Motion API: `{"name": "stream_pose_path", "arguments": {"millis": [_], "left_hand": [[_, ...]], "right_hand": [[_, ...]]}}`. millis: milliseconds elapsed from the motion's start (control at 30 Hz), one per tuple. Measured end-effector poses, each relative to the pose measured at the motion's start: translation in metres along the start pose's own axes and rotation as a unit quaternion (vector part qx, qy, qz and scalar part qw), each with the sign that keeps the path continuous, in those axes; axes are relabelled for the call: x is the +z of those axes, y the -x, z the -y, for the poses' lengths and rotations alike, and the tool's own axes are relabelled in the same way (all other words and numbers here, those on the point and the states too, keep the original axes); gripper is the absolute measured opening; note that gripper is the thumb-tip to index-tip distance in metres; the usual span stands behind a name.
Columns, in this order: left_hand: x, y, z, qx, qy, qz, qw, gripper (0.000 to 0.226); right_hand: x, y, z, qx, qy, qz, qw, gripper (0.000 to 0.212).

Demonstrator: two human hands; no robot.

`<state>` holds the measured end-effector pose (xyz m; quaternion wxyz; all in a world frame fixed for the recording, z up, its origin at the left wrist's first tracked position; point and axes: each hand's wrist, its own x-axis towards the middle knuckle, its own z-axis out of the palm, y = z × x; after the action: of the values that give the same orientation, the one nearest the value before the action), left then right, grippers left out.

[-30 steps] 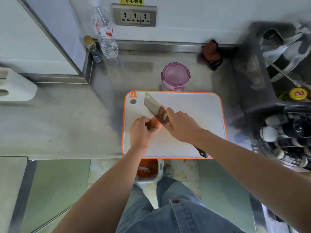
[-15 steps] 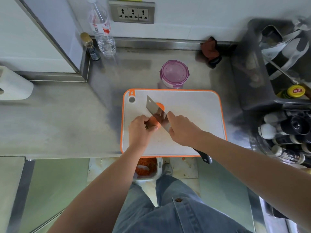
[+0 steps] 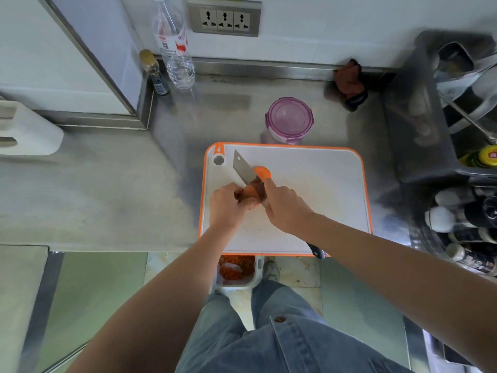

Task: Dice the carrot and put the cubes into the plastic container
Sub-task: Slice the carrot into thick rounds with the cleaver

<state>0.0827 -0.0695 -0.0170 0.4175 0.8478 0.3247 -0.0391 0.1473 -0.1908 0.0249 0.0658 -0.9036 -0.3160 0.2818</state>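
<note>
On the white, orange-rimmed cutting board (image 3: 317,189), my left hand (image 3: 227,203) pins down a carrot piece (image 3: 248,193). My right hand (image 3: 286,208) grips a cleaver (image 3: 246,170); its blade stands on the carrot, right of my left fingers, and its black handle end pokes out under my forearm. A cut carrot slice (image 3: 263,172) lies flat on the board just beyond the blade. The purple-lidded plastic container (image 3: 290,120) stands closed on the steel counter behind the board.
A water bottle (image 3: 174,49) and a small bottle (image 3: 154,72) stand at the back left; a dark cloth (image 3: 349,82) lies at the back. A rack with bottles and utensils (image 3: 462,130) fills the right. A bin with carrot scraps (image 3: 236,269) sits on the floor below.
The cleaver has come down through the carrot, and a round slice now lies separate beyond the blade. The view has shifted slightly.
</note>
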Motion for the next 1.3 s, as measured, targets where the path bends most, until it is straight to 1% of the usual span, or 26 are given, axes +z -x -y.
{"name": "stream_pose_path", "arguments": {"millis": [267, 400, 467, 533, 600, 633, 700, 767, 867, 1033, 1233, 1300], "left_hand": [[-0.004, -0.010, 0.005, -0.010, -0.005, 0.030, 0.999, 0.029], [-0.006, -0.012, 0.008, -0.007, -0.001, 0.055, 0.998, 0.023], [-0.005, -0.012, 0.010, 0.007, -0.020, 0.055, 0.998, 0.025], [-0.004, -0.007, 0.010, 0.025, -0.055, 0.057, 0.997, 0.033], [-0.003, -0.002, 0.009, 0.036, -0.087, 0.044, 0.995, 0.042], [-0.002, 0.000, 0.009, 0.037, -0.097, 0.027, 0.994, 0.043], [-0.002, 0.000, 0.008, 0.035, -0.103, -0.003, 0.994, 0.040], [-0.001, -0.002, 0.008, 0.044, -0.103, -0.009, 0.994, 0.036], [0.001, -0.004, 0.012, 0.067, -0.102, 0.013, 0.992, 0.032], [-0.005, -0.012, 0.013, 0.052, -0.111, 0.051, 0.991, 0.030], [-0.015, -0.025, 0.020, 0.037, -0.075, 0.107, 0.991, 0.031], [-0.018, -0.029, 0.021, 0.038, -0.051, 0.125, 0.990, 0.027]], "right_hand": [[0.011, -0.005, -0.001, -0.004, -0.002, -0.009, 1.000, 0.036], [0.017, -0.008, 0.000, -0.006, 0.003, -0.019, 1.000, 0.032], [0.019, -0.007, 0.000, -0.002, -0.002, -0.025, 1.000, 0.032], [0.020, -0.005, 0.000, -0.004, -0.008, -0.027, 1.000, 0.029], [0.017, -0.006, -0.002, -0.011, -0.006, -0.025, 1.000, 0.025], [0.015, -0.007, -0.005, -0.012, -0.012, -0.027, 0.999, 0.024], [0.011, -0.005, -0.013, -0.002, -0.036, -0.030, 0.999, 0.023], [0.013, -0.001, -0.017, 0.018, -0.042, -0.025, 0.999, 0.017], [0.023, 0.005, -0.010, 0.007, -0.014, -0.024, 1.000, 0.012], [0.022, -0.002, -0.009, -0.018, -0.003, -0.024, 1.000, 0.016], [0.030, -0.007, -0.004, -0.019, -0.003, -0.024, 1.000, 0.021], [0.030, -0.018, 0.000, -0.022, -0.007, -0.027, 0.999, 0.022]]}}
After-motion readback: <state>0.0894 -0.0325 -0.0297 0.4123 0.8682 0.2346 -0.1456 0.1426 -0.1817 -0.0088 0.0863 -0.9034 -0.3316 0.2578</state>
